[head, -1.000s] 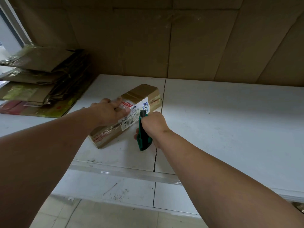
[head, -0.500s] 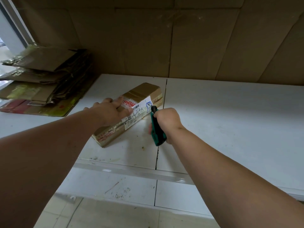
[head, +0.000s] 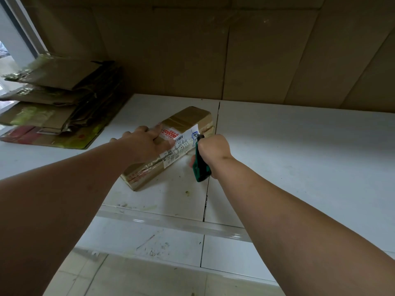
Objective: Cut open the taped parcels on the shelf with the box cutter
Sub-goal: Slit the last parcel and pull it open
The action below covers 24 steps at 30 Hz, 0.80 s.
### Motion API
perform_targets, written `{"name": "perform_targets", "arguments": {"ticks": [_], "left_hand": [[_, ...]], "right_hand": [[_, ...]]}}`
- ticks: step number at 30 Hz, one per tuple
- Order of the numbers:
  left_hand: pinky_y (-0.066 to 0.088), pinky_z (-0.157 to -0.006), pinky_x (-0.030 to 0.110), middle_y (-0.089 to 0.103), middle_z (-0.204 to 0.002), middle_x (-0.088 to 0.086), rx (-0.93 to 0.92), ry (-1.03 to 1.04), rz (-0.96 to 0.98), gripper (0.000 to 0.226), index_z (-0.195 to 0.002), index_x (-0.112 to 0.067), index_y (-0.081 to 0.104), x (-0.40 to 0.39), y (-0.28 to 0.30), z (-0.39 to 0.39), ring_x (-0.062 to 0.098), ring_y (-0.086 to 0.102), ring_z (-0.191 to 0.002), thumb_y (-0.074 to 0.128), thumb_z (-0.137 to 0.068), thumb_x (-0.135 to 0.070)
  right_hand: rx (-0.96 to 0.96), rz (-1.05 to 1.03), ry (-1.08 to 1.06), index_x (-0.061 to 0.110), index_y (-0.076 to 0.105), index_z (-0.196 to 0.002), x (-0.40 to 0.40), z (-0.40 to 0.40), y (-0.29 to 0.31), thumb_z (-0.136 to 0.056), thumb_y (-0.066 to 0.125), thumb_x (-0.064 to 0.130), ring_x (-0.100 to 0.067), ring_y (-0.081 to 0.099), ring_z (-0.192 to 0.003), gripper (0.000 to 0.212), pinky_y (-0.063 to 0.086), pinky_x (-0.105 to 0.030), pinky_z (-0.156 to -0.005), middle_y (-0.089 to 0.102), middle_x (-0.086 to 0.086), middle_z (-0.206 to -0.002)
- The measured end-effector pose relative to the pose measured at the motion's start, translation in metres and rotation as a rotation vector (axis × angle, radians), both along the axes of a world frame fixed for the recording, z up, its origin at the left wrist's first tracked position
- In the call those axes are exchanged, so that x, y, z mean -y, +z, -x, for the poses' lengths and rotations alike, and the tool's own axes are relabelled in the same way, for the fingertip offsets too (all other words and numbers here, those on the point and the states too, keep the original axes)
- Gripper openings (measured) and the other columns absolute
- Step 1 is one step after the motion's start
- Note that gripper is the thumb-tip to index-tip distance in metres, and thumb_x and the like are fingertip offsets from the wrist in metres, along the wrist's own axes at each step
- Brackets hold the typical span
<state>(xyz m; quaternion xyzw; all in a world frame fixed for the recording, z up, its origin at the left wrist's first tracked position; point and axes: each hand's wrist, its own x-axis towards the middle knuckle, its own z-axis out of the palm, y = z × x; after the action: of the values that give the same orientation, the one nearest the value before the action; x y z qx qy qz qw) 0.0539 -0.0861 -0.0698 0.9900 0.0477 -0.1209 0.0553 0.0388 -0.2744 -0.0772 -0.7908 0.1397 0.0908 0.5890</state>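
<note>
1. On the white shelf [head: 299, 150], left of the panel seam: one taped brown parcel [head: 171, 144], lying diagonally, white shipping label across its top.
2. My left hand [head: 145, 146] rests on the parcel's top, fingers curled over its far edge, pressing it down.
3. My right hand [head: 213, 152] grips the green box cutter [head: 201, 167], fist closed; tip meets the parcel's right side at the label.
4. Flattened cardboard stack [head: 55, 103] sits far left.
</note>
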Motion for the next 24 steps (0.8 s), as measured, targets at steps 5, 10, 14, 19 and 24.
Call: {"name": "perform_targets", "arguments": {"ticks": [5, 10, 14, 19, 24], "left_hand": [[0.031, -0.111, 0.055, 0.017, -0.16, -0.001, -0.052, 0.011, 0.105, 0.088, -0.151, -0.049, 0.0, -0.002, 0.005, -0.003, 0.038, 0.028, -0.14, 0.036, -0.079, -0.083], [0.036, -0.111, 0.049, 0.015, -0.16, -0.006, -0.12, -0.057, 0.204, 0.087, -0.155, -0.038, -0.002, -0.013, 0.011, -0.003, 0.03, 0.038, -0.137, 0.043, -0.087, -0.071], [0.032, -0.114, 0.047, 0.015, -0.161, -0.005, -0.125, -0.075, 0.164, 0.083, -0.155, -0.038, -0.001, -0.01, 0.01, -0.006, 0.029, 0.035, -0.139, 0.037, -0.088, -0.071], [0.033, -0.113, 0.05, 0.016, -0.161, -0.003, -0.124, -0.069, 0.144, 0.085, -0.154, -0.039, -0.002, -0.011, 0.008, -0.008, 0.031, 0.034, -0.139, 0.035, -0.086, -0.074], [0.038, -0.11, 0.049, 0.018, -0.16, 0.0, -0.099, -0.064, 0.088, 0.084, -0.154, -0.039, -0.003, -0.008, 0.007, -0.006, 0.033, 0.037, -0.137, 0.032, -0.087, -0.075]], "right_hand": [[-0.01, -0.003, -0.013, 0.009, 0.056, -0.081, -0.008, -0.003, -0.002, -0.085, 0.049, 0.005, -0.035, 0.07, -0.088, 0.01, 0.059, -0.04, -0.078, 0.072, -0.018, -0.096], [-0.014, 0.0, -0.017, 0.007, 0.053, -0.078, -0.012, -0.006, -0.005, -0.082, 0.049, 0.003, -0.04, 0.069, -0.087, 0.007, 0.058, -0.052, -0.084, 0.071, -0.023, -0.093], [-0.015, 0.034, 0.027, 0.004, 0.057, -0.085, -0.013, -0.004, -0.006, -0.083, 0.054, 0.003, -0.037, 0.07, -0.088, 0.004, 0.06, -0.043, -0.075, 0.071, -0.021, -0.096], [-0.028, -0.063, 0.019, 0.004, 0.055, -0.089, -0.013, -0.001, -0.003, -0.084, 0.049, 0.001, -0.042, 0.068, -0.094, 0.008, 0.056, -0.057, -0.085, 0.068, -0.024, -0.103], [-0.051, -0.103, 0.069, 0.006, 0.053, -0.087, -0.027, 0.011, -0.003, -0.086, 0.048, 0.002, -0.042, 0.068, -0.091, 0.006, 0.057, -0.054, -0.084, 0.068, -0.025, -0.099]]}}
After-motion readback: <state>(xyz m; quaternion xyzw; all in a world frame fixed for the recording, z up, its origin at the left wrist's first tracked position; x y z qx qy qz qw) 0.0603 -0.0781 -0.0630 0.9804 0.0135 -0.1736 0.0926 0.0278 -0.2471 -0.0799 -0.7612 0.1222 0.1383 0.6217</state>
